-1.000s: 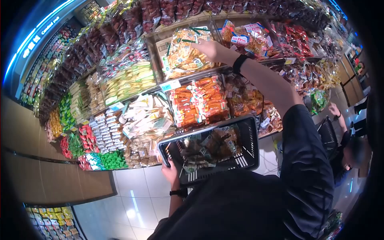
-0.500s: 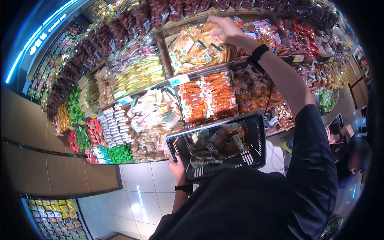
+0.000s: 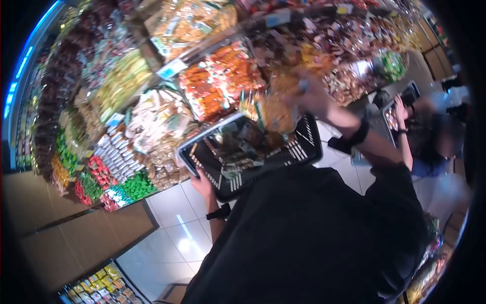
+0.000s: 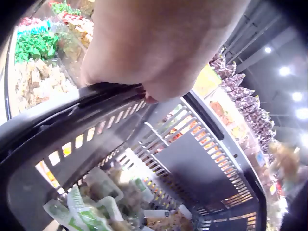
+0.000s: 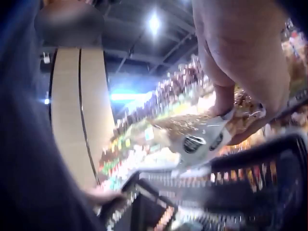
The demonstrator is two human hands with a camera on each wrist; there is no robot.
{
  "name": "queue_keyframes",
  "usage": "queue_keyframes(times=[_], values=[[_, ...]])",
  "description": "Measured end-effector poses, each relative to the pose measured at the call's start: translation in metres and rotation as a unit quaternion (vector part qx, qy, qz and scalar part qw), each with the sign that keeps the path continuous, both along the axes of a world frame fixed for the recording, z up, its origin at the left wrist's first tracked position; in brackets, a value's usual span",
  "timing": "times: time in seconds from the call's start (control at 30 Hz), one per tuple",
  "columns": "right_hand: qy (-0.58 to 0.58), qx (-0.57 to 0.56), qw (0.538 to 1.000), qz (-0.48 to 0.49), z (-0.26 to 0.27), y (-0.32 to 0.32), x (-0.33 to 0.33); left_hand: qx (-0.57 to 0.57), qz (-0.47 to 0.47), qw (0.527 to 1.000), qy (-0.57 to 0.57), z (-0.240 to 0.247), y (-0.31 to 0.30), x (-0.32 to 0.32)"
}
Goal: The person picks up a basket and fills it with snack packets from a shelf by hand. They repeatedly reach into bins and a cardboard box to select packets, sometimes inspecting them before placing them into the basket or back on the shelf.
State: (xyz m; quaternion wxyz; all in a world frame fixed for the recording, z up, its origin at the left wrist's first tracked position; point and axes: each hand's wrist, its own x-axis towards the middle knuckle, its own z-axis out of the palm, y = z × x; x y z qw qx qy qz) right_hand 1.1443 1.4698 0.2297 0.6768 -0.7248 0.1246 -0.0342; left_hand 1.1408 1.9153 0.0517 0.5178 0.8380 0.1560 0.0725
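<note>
My left hand (image 3: pixel 203 185) grips the near-left rim of a black shopping basket (image 3: pixel 230 190), its fingers curled over the edge, as the left wrist view also shows at the hand (image 4: pixel 159 53). Clear packs with green and white labels (image 4: pixel 89 207) lie in the basket. Above the basket's far right side, blurred in the head view, my right hand (image 3: pixel 321 104) holds a clear pack of light brown snack (image 3: pixel 276 114). In the right wrist view the hand (image 5: pixel 245 62) pinches that pack (image 5: pixel 197 137), which has round dark logos on its label.
Sloping bins of packaged snacks, including orange packs (image 3: pixel 220 81), pale packs (image 3: pixel 157 119) and green ones (image 3: pixel 136 186), run beyond the basket. Price tags (image 3: pixel 172 68) line the dividers. Another person (image 3: pixel 430 134) with a basket stands at the right. Tiled floor (image 3: pixel 177 243) lies below.
My right hand has left the upper bin and come down toward the basket with a pack in it. The head view has turned, and the left hand still grips the rim.
</note>
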Motion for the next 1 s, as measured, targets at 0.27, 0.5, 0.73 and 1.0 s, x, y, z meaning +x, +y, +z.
queue_keyframes(times=[0.27,0.5,0.73,1.0], values=[[0.027,-0.419,0.903,0.09,-0.126,0.058,-0.098,0.155,-0.374,0.905,-0.127,0.085,-0.09,-0.013],[0.005,-0.325,0.944,0.051,-0.083,0.025,-0.112,0.316,-0.501,0.779,0.206,0.002,-0.155,0.013],[0.085,-0.246,0.952,0.162,-0.092,0.031,-0.127,0.397,-0.645,0.628,0.18,-0.03,-0.181,0.017],[0.085,-0.273,0.932,0.224,-0.144,0.027,-0.129,0.081,-0.585,0.807,0.017,-0.11,-0.198,0.034]])
